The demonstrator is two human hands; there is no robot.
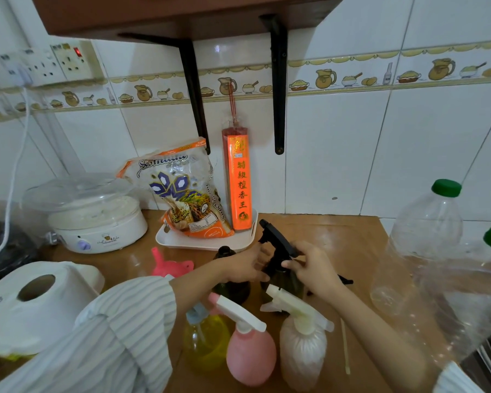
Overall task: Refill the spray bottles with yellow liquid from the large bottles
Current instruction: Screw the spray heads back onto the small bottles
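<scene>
Both hands, left hand and right hand, fingers clamped on the dark spray bottle's black trigger head; yellow spray bottle looks filled, large bottles look empty.

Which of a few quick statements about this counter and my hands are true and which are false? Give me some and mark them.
1. Both hands are on the black spray head. True.
2. The pink funnel sits in a bottle neck. False: it lies on the counter.
3. The large bottles have red caps. False: the caps are green.
4. The pink spray bottle stands between a yellow bottle and a whitish one. True.
</scene>
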